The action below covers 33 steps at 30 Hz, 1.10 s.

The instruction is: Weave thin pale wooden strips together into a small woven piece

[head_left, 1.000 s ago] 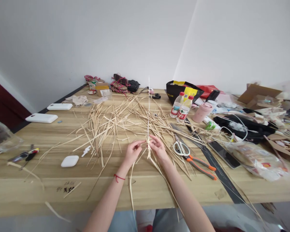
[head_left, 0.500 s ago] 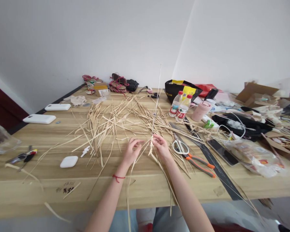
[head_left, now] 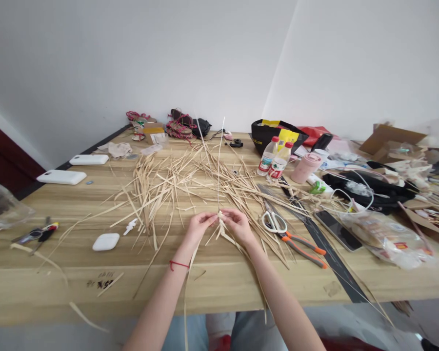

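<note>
Between my two hands is a small pale straw braid (head_left: 221,227), its loose strips fanning out below. A thin stiff wire (head_left: 218,168) rises from the braid's top. My left hand (head_left: 201,226) pinches the braid's upper end from the left, thumb against fingers. From the other side my right hand (head_left: 238,226) closes on the same end, thumb and forefinger together. Long strips trail from both hands toward the table's front edge. Behind them lies a loose heap of flat straw strips (head_left: 168,178).
Right of my hands lie scissors (head_left: 274,222) and orange-handled pliers (head_left: 304,248). Two bottles (head_left: 276,163), a pink cup (head_left: 306,167) and a phone (head_left: 337,230) are farther right. A white earphone case (head_left: 106,242) sits left, with a cutter (head_left: 44,233) beyond it on the table (head_left: 146,292).
The braid and wire have moved slightly left, and the wire leans less to the right. My left hand, apart from the braid's top before, now pinches it.
</note>
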Available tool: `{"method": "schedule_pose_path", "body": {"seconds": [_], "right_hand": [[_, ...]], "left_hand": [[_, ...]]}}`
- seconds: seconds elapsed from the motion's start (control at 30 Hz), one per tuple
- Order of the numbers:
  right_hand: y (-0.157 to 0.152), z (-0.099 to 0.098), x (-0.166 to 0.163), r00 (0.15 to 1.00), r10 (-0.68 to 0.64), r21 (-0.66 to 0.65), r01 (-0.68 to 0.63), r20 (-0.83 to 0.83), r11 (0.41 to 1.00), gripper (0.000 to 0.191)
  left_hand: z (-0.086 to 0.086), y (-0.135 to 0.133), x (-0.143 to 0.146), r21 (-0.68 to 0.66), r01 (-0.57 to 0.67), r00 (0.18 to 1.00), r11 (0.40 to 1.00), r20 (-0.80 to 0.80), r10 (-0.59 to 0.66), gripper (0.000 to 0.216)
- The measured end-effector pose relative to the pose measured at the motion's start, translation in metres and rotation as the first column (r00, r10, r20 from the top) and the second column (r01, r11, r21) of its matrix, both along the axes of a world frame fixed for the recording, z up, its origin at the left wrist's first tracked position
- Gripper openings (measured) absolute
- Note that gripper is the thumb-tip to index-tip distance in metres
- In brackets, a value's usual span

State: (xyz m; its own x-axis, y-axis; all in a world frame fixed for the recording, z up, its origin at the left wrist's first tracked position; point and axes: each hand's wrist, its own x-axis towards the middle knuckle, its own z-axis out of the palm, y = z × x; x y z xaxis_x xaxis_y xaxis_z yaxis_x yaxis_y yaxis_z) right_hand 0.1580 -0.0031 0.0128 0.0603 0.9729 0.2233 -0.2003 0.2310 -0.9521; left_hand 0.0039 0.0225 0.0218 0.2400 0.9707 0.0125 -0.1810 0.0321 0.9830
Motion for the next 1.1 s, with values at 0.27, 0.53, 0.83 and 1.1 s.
{"method": "schedule_pose_path", "body": {"seconds": [0.27, 0.53, 0.83, 1.1], "right_hand": [[0.000, 0.000, 0.003, 0.999, -0.032, -0.045, 0.032, 0.012, 0.998, 0.026], [-0.001, 0.002, 0.002, 0.991, 0.130, -0.111, -0.134, -0.041, 0.985, 0.027], [-0.001, 0.002, -0.005, 0.998, 0.059, -0.054, -0.058, 0.016, 0.997, 0.031], [-0.004, 0.004, -0.004, 0.998, 0.025, -0.055, -0.022, 0.053, 0.998, 0.030]], "left_hand": [[0.010, -0.005, 0.001, 0.099, -0.039, 0.999, 0.994, -0.022, 0.042, 0.022], [0.015, -0.008, 0.002, 0.133, -0.002, 1.000, 0.991, -0.019, 0.005, 0.023], [0.007, -0.003, 0.003, 0.120, -0.042, 0.999, 0.992, -0.024, 0.045, 0.025], [0.009, -0.005, 0.004, 0.053, -0.085, 0.996, 0.995, 0.028, 0.083, 0.023]]}}
